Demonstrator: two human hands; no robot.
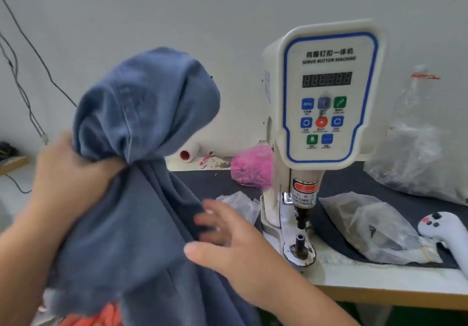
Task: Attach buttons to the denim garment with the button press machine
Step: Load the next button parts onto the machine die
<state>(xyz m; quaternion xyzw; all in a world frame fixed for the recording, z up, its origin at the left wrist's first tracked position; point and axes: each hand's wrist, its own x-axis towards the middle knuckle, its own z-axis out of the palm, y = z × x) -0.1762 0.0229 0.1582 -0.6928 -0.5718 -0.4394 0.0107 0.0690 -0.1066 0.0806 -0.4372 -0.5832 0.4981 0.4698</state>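
Evidently the left hand [68,173] is clenching the denim garment [141,168] in a raised bunch left of the button press machine [326,113], probably to find the button spot, while the right hand [228,239], fingers spread and loose, is resting against the hanging cloth.
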